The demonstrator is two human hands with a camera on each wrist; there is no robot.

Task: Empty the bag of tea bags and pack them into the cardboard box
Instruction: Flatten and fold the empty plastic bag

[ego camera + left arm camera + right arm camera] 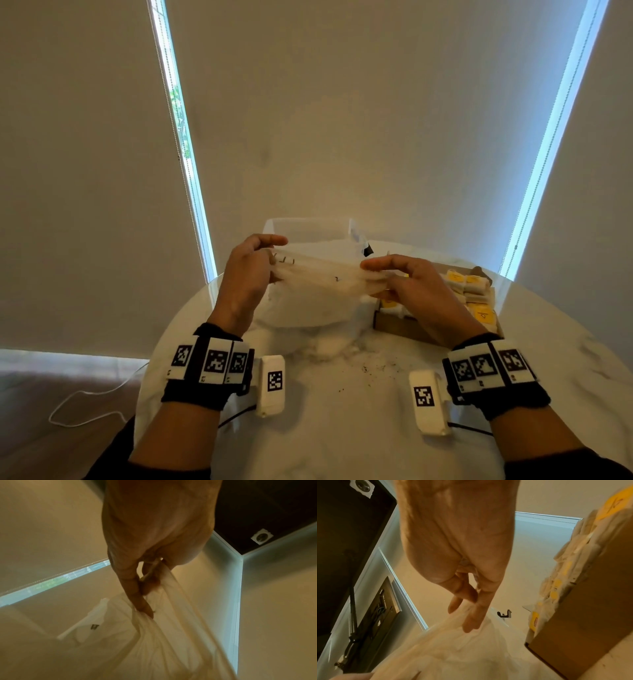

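A clear, limp plastic bag (318,277) is stretched between both hands above the white table. My left hand (255,263) pinches its left end; the left wrist view shows my fingers (137,591) curled into the gathered film of the bag (163,635). My right hand (387,274) pinches the right end, with the thumb on top and the film of the bag (453,649) running under the fingers (471,609). The bag looks empty. A brown cardboard box (394,323) sits on the right, partly behind my right hand, packed with tea bags (476,294) that carry yellow tags. The box (590,615) also shows in the right wrist view.
A clear plastic tub (308,229) stands at the back of the round white table (342,411), behind the bag. Dark tea crumbs (373,371) lie scattered on the table's middle. A white cable (85,401) trails on the floor to the left.
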